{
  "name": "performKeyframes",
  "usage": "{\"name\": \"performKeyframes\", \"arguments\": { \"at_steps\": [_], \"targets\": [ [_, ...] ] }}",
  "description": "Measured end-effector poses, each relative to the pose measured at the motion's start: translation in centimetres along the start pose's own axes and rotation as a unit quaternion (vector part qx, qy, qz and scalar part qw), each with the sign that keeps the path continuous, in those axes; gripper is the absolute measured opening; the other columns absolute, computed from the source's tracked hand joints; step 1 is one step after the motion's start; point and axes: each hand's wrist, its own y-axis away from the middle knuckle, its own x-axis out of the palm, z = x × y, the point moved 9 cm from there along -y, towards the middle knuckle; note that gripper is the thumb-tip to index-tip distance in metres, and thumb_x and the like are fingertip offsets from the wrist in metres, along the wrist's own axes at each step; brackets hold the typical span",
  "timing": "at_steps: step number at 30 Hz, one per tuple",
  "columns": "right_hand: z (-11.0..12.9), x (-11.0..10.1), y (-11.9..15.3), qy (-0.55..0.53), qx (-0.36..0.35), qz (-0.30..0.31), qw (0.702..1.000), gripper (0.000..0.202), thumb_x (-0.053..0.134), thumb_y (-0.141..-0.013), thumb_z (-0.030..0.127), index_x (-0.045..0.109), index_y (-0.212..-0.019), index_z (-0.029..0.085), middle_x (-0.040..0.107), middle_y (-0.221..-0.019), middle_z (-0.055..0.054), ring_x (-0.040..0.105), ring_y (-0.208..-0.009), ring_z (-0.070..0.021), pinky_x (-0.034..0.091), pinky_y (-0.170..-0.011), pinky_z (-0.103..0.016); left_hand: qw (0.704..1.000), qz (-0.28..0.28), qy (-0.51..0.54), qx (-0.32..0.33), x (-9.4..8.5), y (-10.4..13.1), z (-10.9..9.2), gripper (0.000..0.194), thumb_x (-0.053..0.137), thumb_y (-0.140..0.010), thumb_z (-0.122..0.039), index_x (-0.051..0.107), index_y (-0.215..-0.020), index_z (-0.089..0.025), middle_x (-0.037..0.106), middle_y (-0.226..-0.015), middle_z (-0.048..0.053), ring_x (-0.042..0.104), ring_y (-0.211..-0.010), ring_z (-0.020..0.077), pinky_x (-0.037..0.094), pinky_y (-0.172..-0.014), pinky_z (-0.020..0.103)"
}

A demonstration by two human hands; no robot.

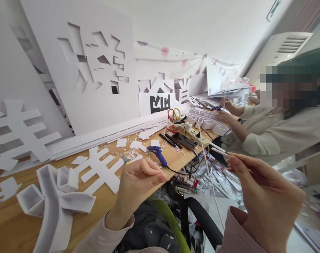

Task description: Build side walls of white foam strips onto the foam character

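Note:
My right hand (265, 196) pinches a thin white strip (219, 150) between thumb and fingertips, its free end pointing up and left. With thumb and fingers pressed together, my left hand (141, 182) is held over the table's front edge; whatever it grips, if anything, cannot be made out. Just beyond it lies a blue glue gun (158, 154) with a black cord. To the left stands a hollow white foam-board character piece (54, 203) with raised walls. A flat cut-out white character (102, 170) rests on the table beside it.
A cup (173, 126) of scissors, black markers (170, 140), a phone (185, 140) and a power strip (197, 135) sit farther back. White boards (104, 105) lean against the wall. At right, another person works on a white letter (209, 119). Paper scraps (223, 179) litter the floor.

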Motion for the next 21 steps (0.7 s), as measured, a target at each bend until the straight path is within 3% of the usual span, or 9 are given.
{"name": "performKeyframes", "arguments": {
  "at_steps": [3,6,10,12,14,15,17,19,21],
  "targets": [
    [-1.2,-3.1,-0.5,0.057,0.032,-0.059,0.996,0.028,0.08,-0.077,0.045,0.08,-0.095,0.023,0.075,-0.084,-0.005,0.068,-0.078,-0.0232,0.052,-0.073,-0.034,1.0,0.009,0.007,0.008,1.2,-0.2,0.7,0.044,0.093,-0.059,-0.041,0.057,-0.048,-0.019,0.063,-0.054,0.0,0.051,-0.047,0.0097,0.042,-0.047,0.022],
    [-2.4,-5.2,-1.0,0.103,0.053,-0.104,0.988,0.031,0.078,-0.079,0.043,0.079,-0.102,0.022,0.074,-0.09,-0.007,0.069,-0.082,-0.0259,0.052,-0.078,-0.038,0.999,0.037,-0.029,0.007,3.0,-0.4,2.3,0.044,0.083,-0.07,-0.054,0.064,-0.052,-0.019,0.062,-0.052,0.003,0.053,-0.05,0.013,0.043,-0.051,0.024],
    [-5.9,-5.6,-2.9,0.108,0.053,-0.114,0.986,0.036,0.075,-0.078,0.048,0.079,-0.1,0.02,0.075,-0.088,-0.008,0.068,-0.076,-0.0254,0.053,-0.075,-0.039,0.983,0.149,-0.093,-0.05,7.0,-0.8,7.0,0.045,0.06,-0.089,-0.057,0.072,-0.067,-0.019,0.068,-0.063,0.005,0.053,-0.052,0.0147,0.045,-0.057,0.027],
    [-9.0,-5.2,-4.2,0.165,0.057,-0.093,0.98,0.039,0.07,-0.076,0.051,0.079,-0.094,0.018,0.075,-0.081,-0.009,0.068,-0.071,-0.0265,0.052,-0.07,-0.04,0.959,0.202,-0.186,-0.071,8.3,-0.7,9.7,0.026,0.064,-0.088,-0.043,0.075,-0.086,-0.02,0.074,-0.086,0.008,0.059,-0.062,0.0176,0.047,-0.064,0.029],
    [-13.3,-3.1,-5.3,0.249,0.092,0.05,0.963,0.039,0.071,-0.065,0.054,0.078,-0.079,0.018,0.075,-0.071,-0.01,0.069,-0.07,-0.0315,0.051,-0.067,-0.042,0.932,0.212,-0.289,-0.056,8.2,-0.8,11.4,0.028,0.07,-0.08,-0.028,0.073,-0.107,-0.02,0.073,-0.108,0.011,0.065,-0.08,0.023,0.047,-0.074,0.03],
    [-15.3,-2.0,-5.3,0.265,0.11,0.125,0.95,0.037,0.074,-0.058,0.053,0.076,-0.072,0.019,0.076,-0.073,-0.012,0.07,-0.072,-0.0337,0.051,-0.066,-0.042,0.921,0.214,-0.32,-0.053,7.8,-0.8,11.9,0.03,0.068,-0.081,-0.024,0.072,-0.11,-0.02,0.073,-0.11,0.012,0.066,-0.086,0.0247,0.046,-0.076,0.031],
    [-17.6,-0.9,-4.8,0.267,0.13,0.213,0.931,0.031,0.072,-0.054,0.049,0.074,-0.069,0.022,0.078,-0.076,-0.012,0.071,-0.073,-0.0338,0.05,-0.066,-0.042,0.91,0.233,-0.336,-0.063,7.0,-0.4,12.6,0.021,0.057,-0.087,-0.022,0.074,-0.1,-0.021,0.075,-0.096,0.01,0.066,-0.083,0.024,0.044,-0.072,0.029],
    [-17.3,-0.8,-4.5,0.256,0.137,0.222,0.931,0.034,0.067,-0.057,0.048,0.076,-0.077,0.021,0.078,-0.075,-0.011,0.071,-0.07,-0.0325,0.049,-0.064,-0.041,0.911,0.247,-0.319,-0.088,5.9,0.1,12.7,0.026,0.048,-0.093,-0.023,0.073,-0.085,-0.022,0.074,-0.078,0.006,0.062,-0.067,0.0194,0.041,-0.064,0.027],
    [-14.7,-1.1,-4.3,0.244,0.126,0.171,0.946,0.041,0.064,-0.063,0.049,0.078,-0.087,0.019,0.077,-0.072,-0.01,0.071,-0.07,-0.0317,0.048,-0.063,-0.04,0.922,0.232,-0.286,-0.117,4.6,0.2,12.3,0.027,0.048,-0.095,-0.027,0.07,-0.08,-0.021,0.073,-0.073,0.004,0.057,-0.057,0.016,0.04,-0.058,0.025]
  ]
}}
